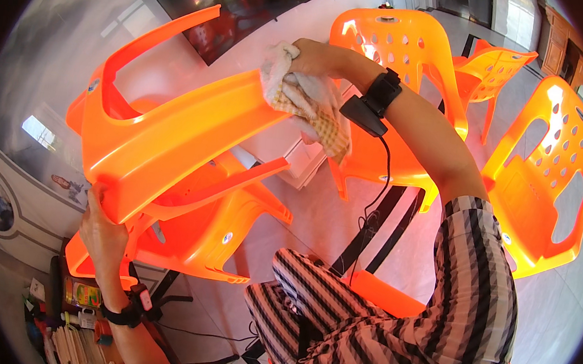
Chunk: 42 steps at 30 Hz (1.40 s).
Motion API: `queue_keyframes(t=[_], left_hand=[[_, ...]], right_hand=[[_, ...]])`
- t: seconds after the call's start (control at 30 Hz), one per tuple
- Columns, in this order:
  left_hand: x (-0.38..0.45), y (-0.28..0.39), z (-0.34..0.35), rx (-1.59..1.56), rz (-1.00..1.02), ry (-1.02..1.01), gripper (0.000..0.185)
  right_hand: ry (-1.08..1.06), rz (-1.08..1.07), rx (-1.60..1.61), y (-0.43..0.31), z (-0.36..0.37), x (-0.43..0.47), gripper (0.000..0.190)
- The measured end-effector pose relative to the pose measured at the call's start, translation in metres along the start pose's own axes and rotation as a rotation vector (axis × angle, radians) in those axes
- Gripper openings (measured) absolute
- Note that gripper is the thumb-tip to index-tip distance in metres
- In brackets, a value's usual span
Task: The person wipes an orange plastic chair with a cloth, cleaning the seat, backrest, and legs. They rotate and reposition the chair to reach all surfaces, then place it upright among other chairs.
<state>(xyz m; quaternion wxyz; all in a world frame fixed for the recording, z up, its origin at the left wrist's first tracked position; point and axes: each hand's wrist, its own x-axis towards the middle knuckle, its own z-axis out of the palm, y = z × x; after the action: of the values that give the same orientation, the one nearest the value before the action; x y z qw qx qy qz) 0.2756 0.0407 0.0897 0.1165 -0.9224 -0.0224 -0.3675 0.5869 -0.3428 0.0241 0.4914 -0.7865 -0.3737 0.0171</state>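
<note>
An orange plastic chair [181, 136] is tilted on its side in front of me. My left hand [102, 230] grips its near lower corner, and part of the fingers is hidden behind the plastic. A white and yellow-checked cloth [304, 92] is bunched in my right hand [312, 58]. It covers the far end of a long, broad orange part of the chair, and its checked side hangs down. Under the tilted chair sits another orange plastic piece [203, 242], apparently a second chair; where the two meet is hard to tell.
More orange chairs with pierced backrests stand ahead [393, 35] and to the right [546, 178]. A dark television screen [244, 6] is at the back wall. Stacked papers [74, 347] lie at lower left. A black cable [387, 164] hangs from the device on my right wrist.
</note>
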Motion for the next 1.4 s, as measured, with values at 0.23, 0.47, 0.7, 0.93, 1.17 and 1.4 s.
queue_keyframes(t=[0.23,0.47,0.7,0.93,1.17,1.4], left_hand=[[-0.005,0.000,-0.004,-0.018,-0.027,-0.013,0.060],[-0.007,-0.004,-0.009,-0.028,-0.004,-0.054,0.059],[-0.010,-0.004,-0.008,-0.053,0.020,-0.040,0.055],[-0.011,-0.007,-0.008,-0.022,-0.026,-0.053,0.055],[-0.010,-0.009,-0.007,-0.027,-0.062,-0.058,0.057],[-0.007,-0.008,-0.006,-0.028,0.010,-0.008,0.059]], right_hand=[[-0.035,-0.092,0.514,0.002,0.002,-0.024,0.029],[0.006,-0.088,0.794,0.029,-0.001,-0.034,0.034],[0.060,-0.018,0.405,0.024,-0.011,-0.040,0.032],[0.268,-0.122,0.198,0.004,0.002,-0.053,0.022],[0.789,-0.078,0.734,0.049,0.039,-0.051,0.026],[0.416,-0.443,1.572,0.070,0.096,-0.103,0.024]])
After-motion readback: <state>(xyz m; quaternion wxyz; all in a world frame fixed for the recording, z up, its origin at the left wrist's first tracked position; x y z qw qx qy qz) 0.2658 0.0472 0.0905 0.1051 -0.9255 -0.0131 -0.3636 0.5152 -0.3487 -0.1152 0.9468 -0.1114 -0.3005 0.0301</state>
